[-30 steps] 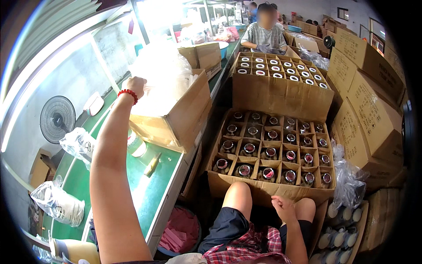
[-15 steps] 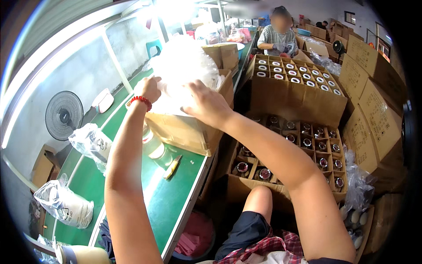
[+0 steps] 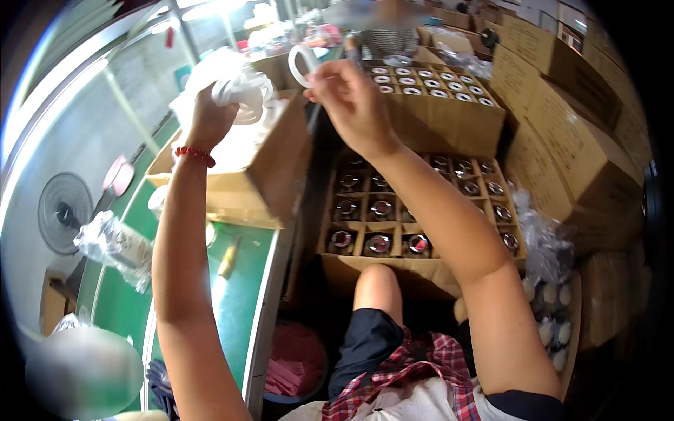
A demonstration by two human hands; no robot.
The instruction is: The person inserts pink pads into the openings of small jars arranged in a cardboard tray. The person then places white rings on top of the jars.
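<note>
Raised over an open cardboard box (image 3: 242, 196), my left hand (image 3: 210, 121), with a red bead bracelet at its wrist, is closed around a bunch of white rings (image 3: 247, 91). More white, glare-washed contents lie in that box beneath it. To the right, my right hand (image 3: 351, 105) pinches a single white ring (image 3: 293, 64) between thumb and fingers, apart from the bunch. Below my right forearm stands a divided carton (image 3: 414, 269) whose compartments hold several shiny-rimmed glass-like containers (image 3: 381, 209). Behind it, another divided carton (image 3: 442, 125) holds containers topped with white rings (image 3: 412, 90).
A yellow-handled knife (image 3: 228, 259) lies on the green bench (image 3: 242, 316). Plastic-wrapped goods (image 3: 119, 245) and a fan (image 3: 64, 212) are at left. Cartons (image 3: 562, 140) are stacked at right. A tub with pink cloth (image 3: 295, 365) sits below the bench. Another person (image 3: 388, 43) stands beyond.
Both hands have come up out of the box. The left now holds a bunch of white rings, and the right has moved rightward with one ring. The view has shifted right.
</note>
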